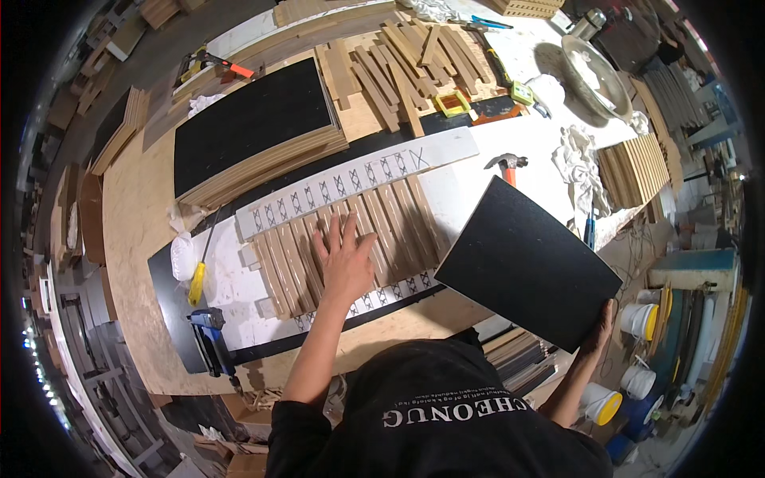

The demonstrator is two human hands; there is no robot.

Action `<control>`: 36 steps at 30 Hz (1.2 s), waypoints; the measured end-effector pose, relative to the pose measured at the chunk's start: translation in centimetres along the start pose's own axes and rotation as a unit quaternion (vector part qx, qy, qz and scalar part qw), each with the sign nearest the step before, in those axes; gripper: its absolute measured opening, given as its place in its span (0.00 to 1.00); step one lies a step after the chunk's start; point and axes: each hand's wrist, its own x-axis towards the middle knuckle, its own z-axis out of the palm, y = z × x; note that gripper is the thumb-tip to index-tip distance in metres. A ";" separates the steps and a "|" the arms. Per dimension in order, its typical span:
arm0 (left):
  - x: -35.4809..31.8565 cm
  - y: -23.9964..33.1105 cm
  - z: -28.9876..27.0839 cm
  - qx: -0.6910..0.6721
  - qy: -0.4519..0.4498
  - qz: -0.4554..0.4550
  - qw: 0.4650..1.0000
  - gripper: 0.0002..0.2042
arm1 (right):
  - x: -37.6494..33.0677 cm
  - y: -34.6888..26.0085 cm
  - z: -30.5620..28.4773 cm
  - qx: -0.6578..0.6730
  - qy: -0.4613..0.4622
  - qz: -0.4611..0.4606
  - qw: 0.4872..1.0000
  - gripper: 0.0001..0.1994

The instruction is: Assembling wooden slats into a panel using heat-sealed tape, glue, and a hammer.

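Note:
My left hand (347,263) rests with fingers spread over a row of narrow wooden slats (397,233), several of which carry pale glossy lines like glue. The slats lie side by side between two white strips with drawn cross marks; the far marked strip (351,179) shows most fully. My right hand (602,325) grips a flat black rectangular panel (530,263) by its near right corner. That panel is tilted above the right side of the table, apart from the slats, and the fingers under it are partly hidden.
A stack of black-faced boards (255,119) stands behind the slats, with loose wooden strips (398,72) beyond. A hammer (508,164) lies past the panel. On the left are a yellow-handled screwdriver (197,283) and a blue nail gun (209,334). Far right stands a metal basin (594,76).

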 end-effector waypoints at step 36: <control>5.1 4.1 2.4 -0.003 -0.052 0.058 0.997 0.22 | -1.2 1.6 -3.8 0.006 0.087 0.004 0.996 0.26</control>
